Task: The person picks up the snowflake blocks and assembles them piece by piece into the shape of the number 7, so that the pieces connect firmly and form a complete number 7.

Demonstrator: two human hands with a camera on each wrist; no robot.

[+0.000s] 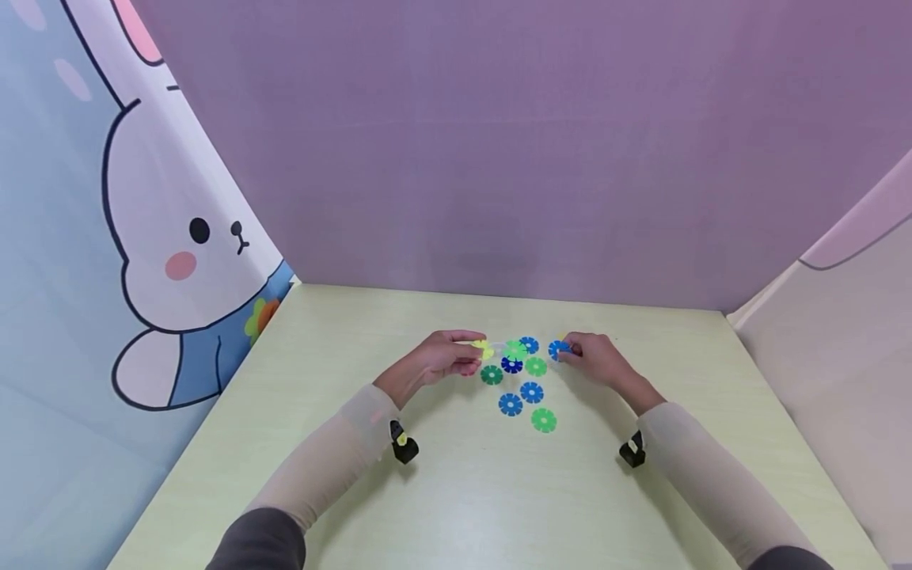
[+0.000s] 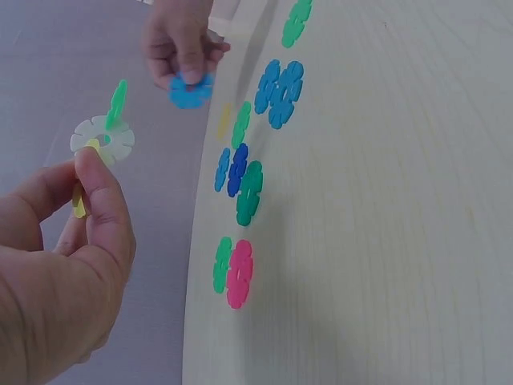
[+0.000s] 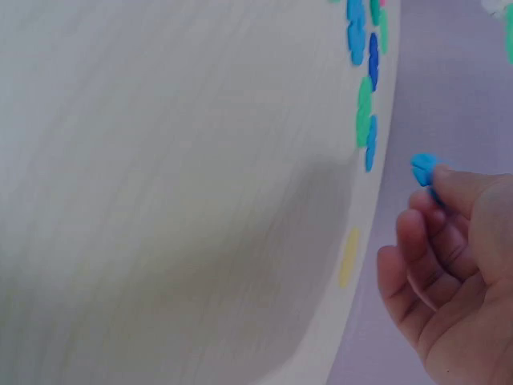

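My left hand (image 1: 436, 358) pinches a yellow notched plastic disc (image 1: 486, 349) between thumb and fingers, held above the table. In the left wrist view a white notched disc (image 2: 122, 141) is joined to the yellow one. A green disc (image 2: 118, 100) stands edge-on in the white one's rim. Off to the right, my right hand (image 1: 600, 360) pinches a blue notched disc (image 1: 556, 350), raised and apart from the joined discs. Its other fingers are curled loosely in the right wrist view.
On the pale table (image 1: 427, 491) lie several loose discs, among them a dark green disc (image 1: 492, 374), a light green disc (image 1: 544, 420), a blue disc (image 1: 510, 404), a pink disc (image 2: 239, 274) and a yellow disc (image 3: 349, 257). A purple cloth wall (image 1: 513, 174) rises behind.
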